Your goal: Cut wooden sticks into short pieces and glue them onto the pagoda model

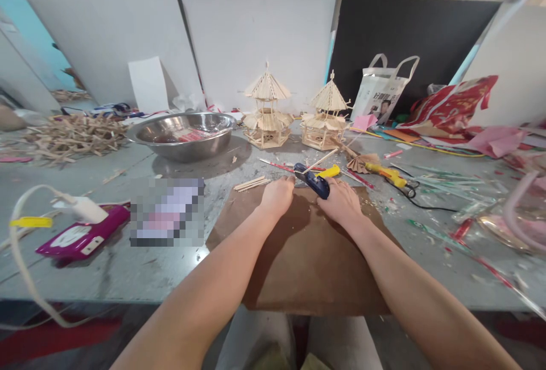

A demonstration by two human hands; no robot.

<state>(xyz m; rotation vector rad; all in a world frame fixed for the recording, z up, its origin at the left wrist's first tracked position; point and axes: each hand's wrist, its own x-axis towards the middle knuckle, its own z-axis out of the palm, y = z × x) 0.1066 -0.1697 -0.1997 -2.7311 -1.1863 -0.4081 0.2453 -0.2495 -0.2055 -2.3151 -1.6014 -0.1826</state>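
Observation:
My left hand [277, 195] rests at the far edge of a brown board [307, 256], fingers curled down, beside a few loose wooden sticks [251, 183]. What it holds, if anything, is hidden. My right hand [339, 199] is closed round a blue and yellow glue gun [315, 179], whose nozzle points left towards my left hand. Two stick-built pagoda models [267, 111] [326, 114] stand behind them.
A steel bowl [183, 134] sits at back left, with a heap of wooden sticks [72, 137] further left. A magenta phone [81, 236] with a white charger cable lies at front left. A second yellow glue gun [386, 174], plastic wrappers and bags clutter the right.

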